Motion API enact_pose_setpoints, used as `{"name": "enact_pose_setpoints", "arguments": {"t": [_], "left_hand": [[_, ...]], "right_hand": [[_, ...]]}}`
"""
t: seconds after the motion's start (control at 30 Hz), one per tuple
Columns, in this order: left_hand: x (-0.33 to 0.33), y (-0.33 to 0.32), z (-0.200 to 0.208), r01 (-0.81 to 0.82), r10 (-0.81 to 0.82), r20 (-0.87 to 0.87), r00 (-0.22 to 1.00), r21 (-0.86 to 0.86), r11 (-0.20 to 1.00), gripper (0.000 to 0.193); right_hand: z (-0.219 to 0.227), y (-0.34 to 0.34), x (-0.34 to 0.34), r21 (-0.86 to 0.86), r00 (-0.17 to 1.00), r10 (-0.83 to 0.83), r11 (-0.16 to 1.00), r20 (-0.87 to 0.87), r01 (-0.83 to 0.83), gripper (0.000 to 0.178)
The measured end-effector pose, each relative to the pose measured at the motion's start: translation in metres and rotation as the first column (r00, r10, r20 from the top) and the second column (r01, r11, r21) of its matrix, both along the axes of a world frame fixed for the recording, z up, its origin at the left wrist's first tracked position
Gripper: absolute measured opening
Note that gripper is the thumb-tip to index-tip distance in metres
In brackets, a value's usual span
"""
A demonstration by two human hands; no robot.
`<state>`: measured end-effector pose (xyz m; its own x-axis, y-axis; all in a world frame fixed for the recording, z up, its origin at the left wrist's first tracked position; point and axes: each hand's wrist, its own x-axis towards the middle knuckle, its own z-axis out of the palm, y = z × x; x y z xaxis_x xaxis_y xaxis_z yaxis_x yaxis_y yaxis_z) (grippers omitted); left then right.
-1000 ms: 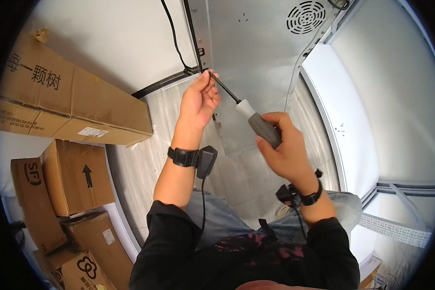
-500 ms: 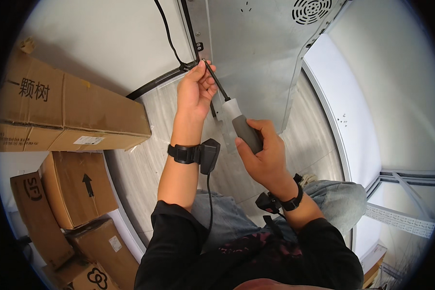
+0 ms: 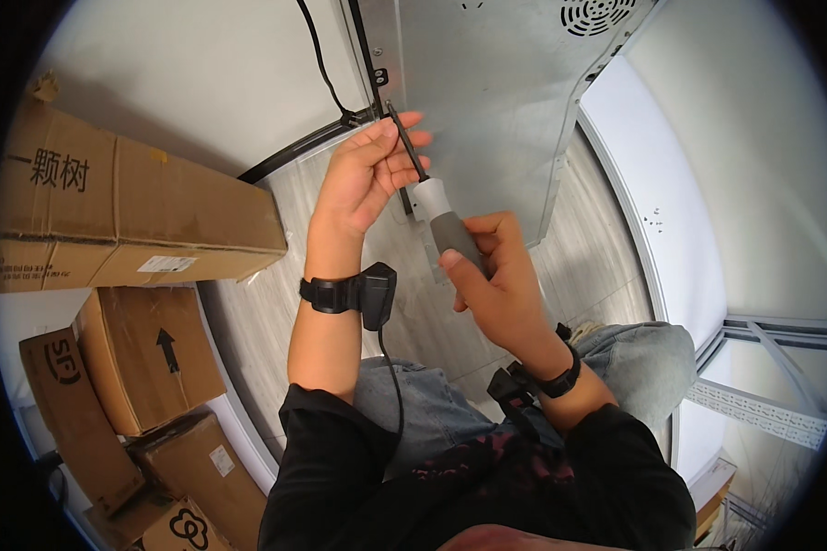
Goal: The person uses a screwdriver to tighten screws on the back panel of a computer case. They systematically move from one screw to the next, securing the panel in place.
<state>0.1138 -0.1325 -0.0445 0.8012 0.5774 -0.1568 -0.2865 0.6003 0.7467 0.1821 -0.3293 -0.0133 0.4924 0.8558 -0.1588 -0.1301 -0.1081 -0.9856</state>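
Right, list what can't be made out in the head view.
All in the head view:
Handle end of the screwdriver: hidden by the right hand.
Its tip: too small to tell the shape.
Round vent: cut off by the top edge.
Black cable: upper end, likewise.

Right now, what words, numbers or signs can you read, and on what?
I won't copy wording.
Long box: large dark characters; white label too small to read.
Square box: black arrow.
Narrow box: dark letters in a rounded mark.
Lower box: white sticker, unreadable.
Bottom box: black flower outline.
Screwdriver: no text visible.
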Motion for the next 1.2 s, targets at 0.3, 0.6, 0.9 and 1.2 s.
{"name": "enact_pose_setpoints", "arguments": {"t": [0.3,0.6,0.9,1.2], "left_hand": [[0.003,0.001,-0.009,-0.124,0.123,-0.032,0.992,-0.019,0.992,0.015],[0.008,-0.006,-0.007,-0.179,0.18,-0.066,0.982,0.012,0.984,0.015],[0.002,-0.005,0.005,-0.049,0.051,-0.032,0.998,0.063,0.997,0.017],[0.008,-0.001,-0.005,-0.084,0.089,-0.064,0.994,0.081,0.993,0.018]], "right_hand": [[-0.001,-0.01,-0.006,-0.009,0.976,0.084,0.996,0.203,-0.084,0.063],[-0.019,-0.004,-0.015,0.129,0.784,-0.11,0.991,0.611,0.039,0.06],[0.002,-0.008,-0.001,-0.113,0.985,0.108,0.986,-0.133,-0.124,0.037],[-0.013,-0.004,-0.014,0.082,0.985,-0.056,0.996,0.164,0.043,0.047]]}}
